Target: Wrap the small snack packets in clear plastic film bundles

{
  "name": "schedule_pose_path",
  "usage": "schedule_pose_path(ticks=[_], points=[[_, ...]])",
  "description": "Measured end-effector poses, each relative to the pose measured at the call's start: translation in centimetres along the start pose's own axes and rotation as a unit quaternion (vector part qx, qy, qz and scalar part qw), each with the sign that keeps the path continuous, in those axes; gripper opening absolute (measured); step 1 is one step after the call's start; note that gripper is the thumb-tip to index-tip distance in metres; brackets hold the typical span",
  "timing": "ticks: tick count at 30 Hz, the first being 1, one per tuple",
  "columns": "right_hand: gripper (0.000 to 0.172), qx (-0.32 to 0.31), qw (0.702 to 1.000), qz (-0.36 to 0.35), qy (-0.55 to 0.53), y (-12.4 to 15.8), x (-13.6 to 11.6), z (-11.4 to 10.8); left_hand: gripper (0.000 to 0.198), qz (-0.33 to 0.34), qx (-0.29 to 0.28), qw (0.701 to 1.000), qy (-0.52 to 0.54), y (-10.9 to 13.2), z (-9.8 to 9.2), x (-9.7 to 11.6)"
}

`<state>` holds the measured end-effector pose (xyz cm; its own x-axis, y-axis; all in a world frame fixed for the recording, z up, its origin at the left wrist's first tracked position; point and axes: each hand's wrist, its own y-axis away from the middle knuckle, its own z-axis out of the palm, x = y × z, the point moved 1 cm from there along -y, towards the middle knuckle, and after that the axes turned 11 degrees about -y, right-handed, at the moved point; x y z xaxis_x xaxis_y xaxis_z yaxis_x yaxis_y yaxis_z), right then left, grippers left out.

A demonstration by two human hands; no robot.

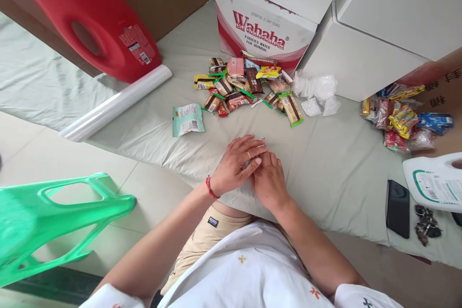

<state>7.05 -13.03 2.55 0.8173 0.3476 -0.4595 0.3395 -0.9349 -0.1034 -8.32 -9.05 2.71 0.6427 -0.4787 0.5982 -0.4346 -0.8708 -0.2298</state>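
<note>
My left hand (pixel 238 162), with a red string bracelet and a ring, reaches across the fingers of my right hand (pixel 269 179). Both hands are close together at the near edge of the cloth-covered surface, fingers bent inward. A small glint of clear material shows between and just beyond the fingers, but most of it is hidden and I cannot make out what it is. Ahead of the hands lies a pile of small wrapped snacks (pixel 236 87). A pale green snack packet (pixel 188 120) lies left of the pile, and crumpled clear plastic wrappers (pixel 319 91) lie to its right.
A Wahaha water carton (pixel 263 29) stands behind the pile. Leftward are a red jug (pixel 104 24), a roll of clear film (pixel 115 103) and a green stool (pixel 68 216). On the right are bagged snacks (pixel 402 118), a white bottle (pixel 435 183), a phone (pixel 397 209) and keys (pixel 427 224).
</note>
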Motion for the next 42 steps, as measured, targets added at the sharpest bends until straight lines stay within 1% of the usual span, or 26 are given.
schedule_pose_path(ticks=[2, 4, 7, 10, 12, 13, 14, 15, 16, 17, 18, 19, 22, 25, 26, 28, 30, 32, 35, 38, 40, 42], points=[[0.051, -0.003, 1.000, -0.016, 0.004, 0.7, 0.0, 0.4, 0.047, -0.007, -0.047, 0.999, -0.018, -0.7, 0.8, -0.5], [0.060, -0.014, 0.999, -0.043, -0.004, 1.9, 0.2, 0.7, 0.051, -0.025, -0.060, 0.997, -0.038, -0.9, 1.5, -1.4], [0.064, -0.054, 0.995, -0.081, -0.017, 4.1, 0.5, 1.0, 0.052, -0.032, -0.057, 0.996, -0.064, -0.3, 2.0, -2.0], [0.067, -0.100, 0.989, -0.101, -0.036, 5.9, 0.7, 0.8, 0.052, -0.041, -0.042, 0.994, -0.092, 0.5, 2.4, -1.7], [0.065, -0.117, 0.984, -0.118, -0.070, 6.6, 0.8, 0.3, 0.052, -0.043, -0.030, 0.992, -0.111, 0.7, 2.6, -1.4], [0.059, -0.114, 0.980, -0.129, -0.097, 6.8, 0.9, -0.1, 0.052, -0.043, -0.028, 0.992, -0.117, 0.8, 2.6, -1.2], [0.052, -0.096, 0.978, -0.134, -0.127, 6.8, 1.1, -0.5, 0.052, -0.043, -0.028, 0.991, -0.120, 0.7, 2.6, -1.2], [0.047, -0.061, 0.977, -0.134, -0.153, 6.7, 1.4, -1.0, 0.052, -0.044, -0.032, 0.991, -0.121, 0.7, 2.5, -1.1], [0.047, -0.017, 0.977, -0.129, -0.169, 6.4, 1.9, -1.5, 0.053, -0.045, -0.038, 0.991, -0.120, 0.6, 2.4, -1.1], [0.050, 0.027, 0.977, -0.123, -0.171, 5.9, 2.4, -1.9, 0.053, -0.046, -0.046, 0.991, -0.119, 0.5, 2.2, -1.0], [0.055, 0.060, 0.978, -0.118, -0.160, 5.3, 2.9, -2.1, 0.054, -0.048, -0.056, 0.990, -0.117, 0.4, 2.0, -1.0], [0.060, 0.077, 0.980, -0.117, -0.143, 4.7, 3.4, -2.2, 0.055, -0.051, -0.065, 0.990, -0.114, 0.4, 1.8, -1.0], [0.069, 0.069, 0.984, -0.114, -0.122, 2.5, 4.5, -1.7, 0.058, -0.060, -0.083, 0.990, -0.102, 0.2, 1.4, -0.9], [0.078, 0.089, 0.982, -0.069, -0.152, 1.3, 4.5, -0.5, 0.060, -0.062, -0.081, 0.990, -0.095, 0.3, 1.4, -0.8], [0.076, 0.099, 0.981, -0.058, -0.156, 1.3, 4.2, -0.1, 0.061, -0.062, -0.079, 0.990, -0.094, 0.3, 1.5, -0.8], [0.069, 0.106, 0.982, -0.061, -0.143, 1.9, 3.2, 0.6, 0.060, -0.065, -0.073, 0.991, -0.091, 0.4, 1.7, -0.8], [0.064, 0.091, 0.987, -0.081, -0.106, 2.9, 2.2, 1.2, 0.060, -0.068, -0.067, 0.992, -0.086, 0.5, 1.9, -0.9], [0.065, 0.058, 0.992, -0.097, -0.063, 4.0, 1.5, 1.5, 0.060, -0.066, -0.062, 0.993, -0.079, 0.6, 2.0, -1.2], [0.064, 0.007, 0.993, -0.116, -0.026, 5.1, 1.8, 1.4, 0.064, -0.027, -0.063, 0.996, -0.059, 0.8, 1.7, -2.2], [0.059, -0.026, 0.990, -0.140, -0.022, 5.2, 2.8, 0.8, 0.079, 0.065, -0.067, 0.995, -0.020, 1.2, 1.0, -3.3], [0.058, -0.029, 0.987, -0.152, -0.034, 5.1, 3.4, 0.5, 0.089, 0.123, -0.070, 0.990, -0.005, 1.4, 0.5, -4.0], [0.059, -0.014, 0.986, -0.156, -0.060, 4.9, 3.8, 0.4, 0.090, 0.151, -0.069, 0.986, -0.011, 1.6, 0.3, -4.5]])
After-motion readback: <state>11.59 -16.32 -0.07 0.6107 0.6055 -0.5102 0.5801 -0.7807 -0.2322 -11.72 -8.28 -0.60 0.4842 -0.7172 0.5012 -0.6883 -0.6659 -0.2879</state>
